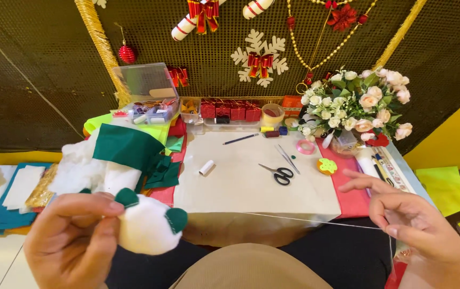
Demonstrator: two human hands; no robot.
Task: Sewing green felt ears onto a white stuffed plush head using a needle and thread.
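Nearest the camera, a white stuffed felt piece with two dark green ears is clamped in the grip of the left hand, thumb and fingers closed on its left side. To the right of the felt piece, a white thread is drawn taut from it to the right hand, where it is pinched between thumb and forefinger. Beyond the felt piece, a beige paper sheet is laid on the counter; black-handled scissors, a small white roll and a pencil are placed on it. Left of the sheet, green felt and white stuffing are piled. Farther back, a flower bouquet and a clear plastic box are positioned.
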